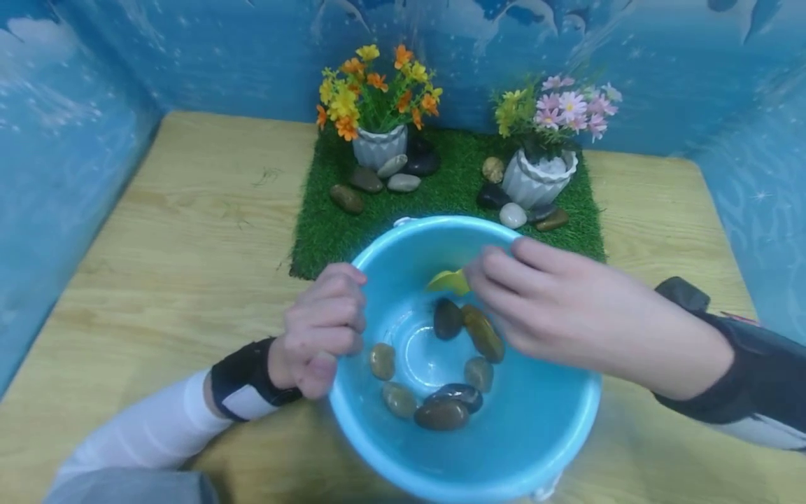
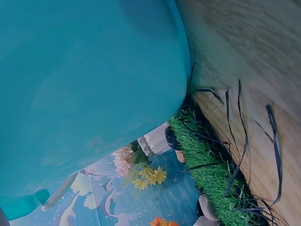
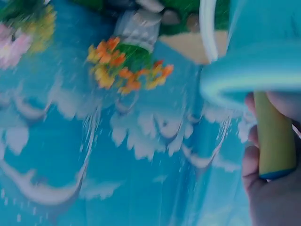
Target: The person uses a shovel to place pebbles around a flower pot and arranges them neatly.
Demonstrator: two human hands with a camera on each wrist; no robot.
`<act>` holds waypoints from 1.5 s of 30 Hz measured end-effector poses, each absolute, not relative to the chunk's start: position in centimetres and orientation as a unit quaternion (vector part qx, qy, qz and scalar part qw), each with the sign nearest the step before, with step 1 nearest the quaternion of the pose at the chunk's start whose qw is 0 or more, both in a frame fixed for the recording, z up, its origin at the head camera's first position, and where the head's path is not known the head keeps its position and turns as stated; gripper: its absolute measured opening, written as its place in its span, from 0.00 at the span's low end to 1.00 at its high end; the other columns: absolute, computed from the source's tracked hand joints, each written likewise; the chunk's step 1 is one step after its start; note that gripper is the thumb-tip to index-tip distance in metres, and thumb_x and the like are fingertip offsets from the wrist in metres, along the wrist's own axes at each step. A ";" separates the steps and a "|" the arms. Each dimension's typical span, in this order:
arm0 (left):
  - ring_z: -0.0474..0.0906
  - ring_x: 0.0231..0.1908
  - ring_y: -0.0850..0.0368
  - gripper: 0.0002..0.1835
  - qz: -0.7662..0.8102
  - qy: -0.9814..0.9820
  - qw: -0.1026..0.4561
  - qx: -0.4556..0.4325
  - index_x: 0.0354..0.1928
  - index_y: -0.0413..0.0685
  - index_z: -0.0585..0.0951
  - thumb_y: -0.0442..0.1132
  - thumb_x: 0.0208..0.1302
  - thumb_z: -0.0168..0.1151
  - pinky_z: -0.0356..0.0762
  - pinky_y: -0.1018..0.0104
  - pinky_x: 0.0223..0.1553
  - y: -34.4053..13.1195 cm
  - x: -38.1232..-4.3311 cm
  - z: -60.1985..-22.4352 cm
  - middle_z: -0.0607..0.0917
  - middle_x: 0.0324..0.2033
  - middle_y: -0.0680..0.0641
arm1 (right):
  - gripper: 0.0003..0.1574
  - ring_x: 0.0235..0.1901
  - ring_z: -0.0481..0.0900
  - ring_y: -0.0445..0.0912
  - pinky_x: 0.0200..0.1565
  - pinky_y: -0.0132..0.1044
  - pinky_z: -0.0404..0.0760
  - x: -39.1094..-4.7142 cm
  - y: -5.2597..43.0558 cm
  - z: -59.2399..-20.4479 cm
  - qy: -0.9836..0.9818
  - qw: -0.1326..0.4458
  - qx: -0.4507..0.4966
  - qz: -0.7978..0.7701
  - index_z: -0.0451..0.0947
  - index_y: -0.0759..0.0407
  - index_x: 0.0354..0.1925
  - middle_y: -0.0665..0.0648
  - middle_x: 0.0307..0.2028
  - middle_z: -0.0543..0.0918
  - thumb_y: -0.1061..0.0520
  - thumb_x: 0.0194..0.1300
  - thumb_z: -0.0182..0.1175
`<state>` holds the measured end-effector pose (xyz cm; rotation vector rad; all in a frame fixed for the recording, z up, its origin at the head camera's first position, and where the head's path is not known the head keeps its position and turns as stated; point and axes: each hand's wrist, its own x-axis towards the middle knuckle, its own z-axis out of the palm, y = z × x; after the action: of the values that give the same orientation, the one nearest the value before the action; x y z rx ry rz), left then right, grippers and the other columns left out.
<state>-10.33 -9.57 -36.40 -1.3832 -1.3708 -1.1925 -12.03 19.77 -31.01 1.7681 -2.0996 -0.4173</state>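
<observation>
The light-blue bucket (image 1: 529, 430) stands on the bench (image 1: 189, 266), its rim held at about ten o'clock by the curled fingers of the left hand (image 1: 324, 329). At two o'clock the right hand (image 1: 535, 301) has its fingers wrapped round a yellow handle (image 3: 275, 136); what the handle carries I cannot tell. Stones (image 1: 442, 414) lie around the bucket's floor, most between three and nine o'clock. The handle looks stiff and light, best gripped mid-length; the shiny stones are probably hard, weighty and slippery, safest pinched across their broad sides.
</observation>
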 end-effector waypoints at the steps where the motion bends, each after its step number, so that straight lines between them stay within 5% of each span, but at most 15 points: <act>1: 0.65 0.20 0.53 0.29 -0.475 -0.545 0.416 -0.552 0.12 0.53 0.63 0.43 0.76 0.31 0.68 0.53 0.42 -9.6 -10.3 -36.4 0.66 0.14 0.52 | 0.16 0.39 0.67 0.62 0.39 0.53 0.69 -11.5 18.2 -29.1 -0.744 0.164 0.628 -0.157 0.76 0.77 0.51 0.74 0.50 0.75 0.74 0.65 0.55; 6: 0.64 0.20 0.54 0.29 -0.476 -0.541 0.419 -0.552 0.12 0.53 0.63 0.43 0.76 0.31 0.68 0.53 0.41 -9.4 -10.4 -36.5 0.66 0.14 0.52 | 0.15 0.37 0.68 0.55 0.40 0.45 0.72 -11.6 16.0 -26.0 -0.777 0.122 0.597 -0.158 0.83 0.66 0.40 0.63 0.39 0.81 0.68 0.52 0.74; 10: 0.65 0.20 0.54 0.29 -0.477 -0.540 0.421 -0.550 0.12 0.53 0.63 0.43 0.76 0.32 0.68 0.53 0.40 -9.4 -10.4 -36.5 0.66 0.13 0.53 | 0.16 0.35 0.66 0.53 0.39 0.43 0.72 -12.1 16.5 -26.0 -0.797 0.093 0.588 -0.104 0.82 0.66 0.38 0.60 0.36 0.80 0.69 0.49 0.76; 16: 0.64 0.19 0.54 0.29 -0.477 -0.540 0.422 -0.550 0.11 0.53 0.63 0.42 0.76 0.32 0.69 0.53 0.40 -9.6 -10.4 -36.5 0.66 0.13 0.52 | 0.13 0.33 0.62 0.49 0.37 0.40 0.67 -11.8 16.5 -26.3 -0.801 0.029 0.597 -0.045 0.82 0.60 0.36 0.54 0.31 0.77 0.66 0.51 0.75; 26: 0.64 0.19 0.53 0.28 -0.478 -0.540 0.419 -0.551 0.11 0.53 0.63 0.41 0.75 0.33 0.69 0.53 0.40 -9.6 -10.4 -36.4 0.66 0.13 0.52 | 0.14 0.33 0.64 0.50 0.37 0.40 0.69 -11.6 16.1 -26.9 -0.805 0.057 0.589 -0.052 0.83 0.64 0.39 0.57 0.34 0.80 0.68 0.53 0.74; 33: 0.64 0.19 0.54 0.28 -0.478 -0.537 0.420 -0.554 0.11 0.53 0.62 0.41 0.75 0.32 0.69 0.54 0.40 -9.5 -10.4 -36.5 0.66 0.13 0.52 | 0.11 0.31 0.61 0.47 0.37 0.38 0.63 -11.9 15.6 -27.7 -0.799 -0.023 0.600 -0.008 0.82 0.56 0.32 0.50 0.29 0.76 0.69 0.53 0.71; 40: 0.64 0.19 0.54 0.28 -0.481 -0.532 0.420 -0.557 0.11 0.53 0.63 0.42 0.76 0.32 0.69 0.54 0.40 -9.4 -10.5 -36.6 0.66 0.13 0.52 | 0.10 0.36 0.66 0.43 0.38 0.37 0.69 -12.2 16.0 -27.8 -0.812 -0.087 0.571 0.084 0.83 0.52 0.40 0.45 0.36 0.79 0.53 0.60 0.71; 45: 0.63 0.19 0.54 0.29 -0.485 -0.528 0.423 -0.554 0.11 0.53 0.63 0.42 0.76 0.32 0.69 0.54 0.40 -9.4 -10.6 -36.7 0.66 0.13 0.52 | 0.09 0.39 0.67 0.39 0.40 0.37 0.73 -12.7 16.8 -27.2 -0.812 -0.122 0.552 0.148 0.83 0.48 0.45 0.40 0.39 0.79 0.52 0.66 0.66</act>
<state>-10.60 -9.37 -36.67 -1.3860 -1.3220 -1.2131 -12.69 16.80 -27.22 1.8830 -2.7683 0.5034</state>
